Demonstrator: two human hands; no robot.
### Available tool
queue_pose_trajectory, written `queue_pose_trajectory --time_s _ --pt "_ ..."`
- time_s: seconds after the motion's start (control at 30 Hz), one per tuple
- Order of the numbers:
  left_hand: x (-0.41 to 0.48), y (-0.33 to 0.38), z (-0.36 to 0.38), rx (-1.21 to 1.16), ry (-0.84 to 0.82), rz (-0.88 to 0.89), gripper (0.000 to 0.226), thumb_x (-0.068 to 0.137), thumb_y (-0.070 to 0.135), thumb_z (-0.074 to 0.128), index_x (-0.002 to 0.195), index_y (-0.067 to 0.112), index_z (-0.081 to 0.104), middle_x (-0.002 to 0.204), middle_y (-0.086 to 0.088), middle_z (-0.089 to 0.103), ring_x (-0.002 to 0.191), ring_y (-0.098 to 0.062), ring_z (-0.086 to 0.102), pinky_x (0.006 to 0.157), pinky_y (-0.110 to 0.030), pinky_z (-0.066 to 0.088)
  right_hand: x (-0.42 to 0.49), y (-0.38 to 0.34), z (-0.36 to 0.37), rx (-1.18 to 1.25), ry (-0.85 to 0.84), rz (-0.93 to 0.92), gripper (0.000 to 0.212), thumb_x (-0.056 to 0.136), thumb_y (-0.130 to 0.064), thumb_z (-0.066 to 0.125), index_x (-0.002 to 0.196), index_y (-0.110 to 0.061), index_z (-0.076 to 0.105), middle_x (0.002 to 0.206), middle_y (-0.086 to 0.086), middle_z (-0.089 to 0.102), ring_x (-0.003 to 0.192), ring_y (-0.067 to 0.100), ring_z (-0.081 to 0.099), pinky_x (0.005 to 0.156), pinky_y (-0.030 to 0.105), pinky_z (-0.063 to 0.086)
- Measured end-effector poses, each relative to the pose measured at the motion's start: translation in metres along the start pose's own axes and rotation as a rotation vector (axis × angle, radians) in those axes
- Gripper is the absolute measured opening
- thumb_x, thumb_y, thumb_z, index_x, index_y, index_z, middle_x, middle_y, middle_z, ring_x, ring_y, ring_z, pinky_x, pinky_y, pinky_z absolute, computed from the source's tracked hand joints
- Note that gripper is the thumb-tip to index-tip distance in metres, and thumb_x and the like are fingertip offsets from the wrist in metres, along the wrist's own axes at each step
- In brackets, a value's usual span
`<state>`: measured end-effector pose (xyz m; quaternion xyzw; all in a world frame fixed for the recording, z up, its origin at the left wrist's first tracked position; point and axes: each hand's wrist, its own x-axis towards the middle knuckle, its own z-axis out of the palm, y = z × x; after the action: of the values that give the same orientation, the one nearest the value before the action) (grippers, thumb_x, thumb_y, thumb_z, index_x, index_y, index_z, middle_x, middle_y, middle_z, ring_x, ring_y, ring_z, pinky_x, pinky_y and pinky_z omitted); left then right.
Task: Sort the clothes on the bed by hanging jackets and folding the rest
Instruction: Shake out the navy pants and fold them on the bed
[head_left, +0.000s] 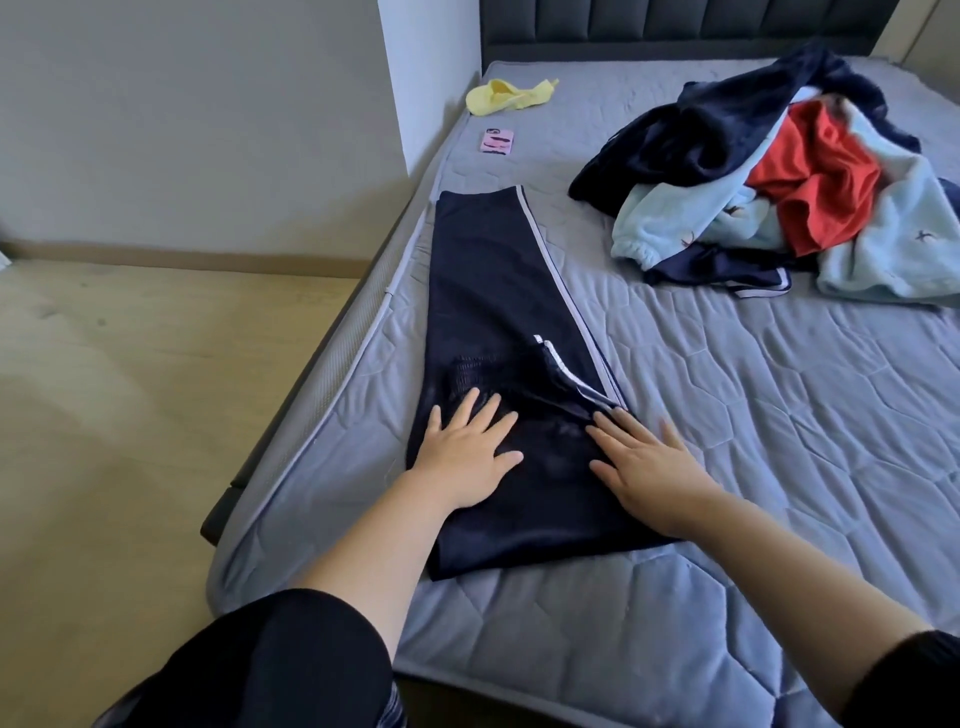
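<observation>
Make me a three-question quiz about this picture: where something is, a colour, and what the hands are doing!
1. Where is the pink phone? A. on the bed near the yellow garment B. on the floor C. under a pillow
2. Which colour shows in the clothes pile? A. green B. red C. purple
3. How are the left hand and right hand on the navy trousers? A. both flat B. both fists C. both lifted
1 A: it lies by the yellow garment. 2 B: a red garment sits among blue ones. 3 A: both palms press the cloth.

Probable trousers (483, 291) lie left of clothes pile (779, 176)
</observation>
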<state>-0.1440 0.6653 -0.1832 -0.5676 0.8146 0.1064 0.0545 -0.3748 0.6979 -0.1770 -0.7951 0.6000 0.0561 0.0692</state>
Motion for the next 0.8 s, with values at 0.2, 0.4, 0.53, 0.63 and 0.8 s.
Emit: queue_pose_trajectory --time_s 0.2,0.4,0.53,0.63,0.8 --pt "-0.012 0.010 -0.035 -0.012 -0.116 -0.034 0.070 0.094 0.058 0.037 0.152 0.030 0.008 0.161 0.004 -0.007 0.146 -0.019 -0.017 0.114 -0.055 -0.005 -0.008 0.011 -0.026 0.154 0.036 0.004 0.081 0.086 -0.070 0.017 0.153 -0.025 0.009 0.161 -0.006 -0.004 0.146 0.010 -0.011 0.118 0.040 -0.005" --pt "-0.061 0.047 -0.034 0.077 -0.438 0.052 0.116 0.073 0.079 0.050 0.152 0.017 -0.009 0.160 0.001 -0.014 0.146 -0.022 -0.014 0.115 -0.056 0.000 -0.041 0.000 -0.021 -0.090 -0.143 -0.234 0.105 0.070 -0.077 0.050 0.153 -0.030 0.004 0.160 -0.006 -0.009 0.146 0.014 -0.014 0.118 0.042 -0.007" --pt "-0.071 0.067 -0.011 0.221 -0.258 0.043 0.098 0.087 0.050 0.056 0.151 0.014 -0.008 0.160 -0.009 -0.010 0.146 -0.031 -0.008 0.110 -0.066 0.007 -0.044 0.005 -0.013 -0.179 -0.003 -0.252 0.089 0.080 -0.047 0.059 0.152 -0.028 0.011 0.161 0.000 0.004 0.148 0.017 0.000 0.117 0.042 -0.002" --pt "-0.064 0.067 -0.017 0.223 -0.239 0.037 0.082 0.086 0.029 0.057 0.151 0.015 0.009 0.157 -0.011 0.008 0.145 -0.033 0.009 0.108 -0.063 0.019 -0.042 0.008 -0.014 -0.259 0.026 -0.281 0.074 0.085 -0.019 0.055 0.151 -0.023 0.021 0.158 0.004 0.017 0.146 0.020 0.012 0.117 0.041 0.003" --pt "-0.057 0.064 -0.033 0.134 -0.129 0.171 0.056 0.080 0.004 0.046 0.133 0.022 0.047 0.108 -0.008 0.061 0.098 -0.033 0.059 0.069 -0.035 0.045 -0.036 -0.006 -0.038 -0.105 0.005 -0.171 0.044 0.074 -0.001 0.044 0.110 -0.023 0.058 0.105 0.000 0.061 0.110 0.024 0.053 0.092 0.031 0.041"
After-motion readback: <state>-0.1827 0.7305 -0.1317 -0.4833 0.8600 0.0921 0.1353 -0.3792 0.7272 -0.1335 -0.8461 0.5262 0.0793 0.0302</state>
